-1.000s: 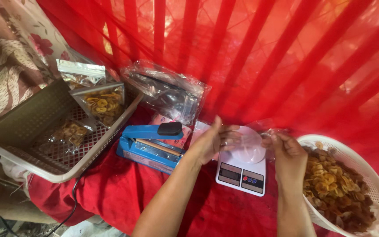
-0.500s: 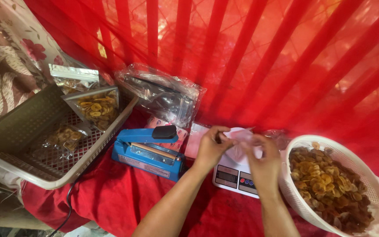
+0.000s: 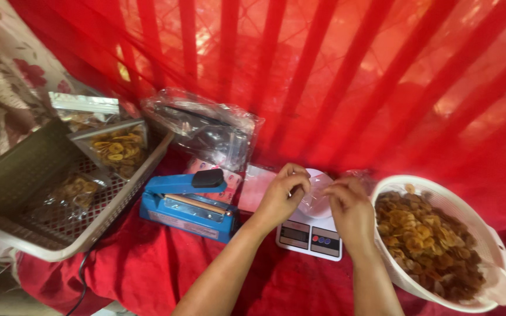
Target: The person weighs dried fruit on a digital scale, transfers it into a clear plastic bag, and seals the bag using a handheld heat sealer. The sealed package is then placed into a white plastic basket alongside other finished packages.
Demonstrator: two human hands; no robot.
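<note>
Both of my hands meet over a small white kitchen scale (image 3: 310, 236) on the red cloth. My left hand (image 3: 281, 196) and my right hand (image 3: 349, 209) each pinch an edge of a clear plastic bag (image 3: 316, 196) held above the scale's platform. The bag looks empty, though blur makes this hard to tell. A white basket (image 3: 477, 227) full of golden-brown fried chips (image 3: 426, 240) stands just right of my right hand.
A blue heat sealer (image 3: 187, 203) lies left of the scale. A beige mesh tray (image 3: 27, 240) at far left holds sealed chip packets (image 3: 115, 147). A bundle of clear plastic bags (image 3: 206, 129) sits behind the sealer. Red curtain hangs behind.
My hands have drawn closer together over the scale, both gripping the clear bag. The view has shifted so the basket and scale sit slightly differently in frame.
</note>
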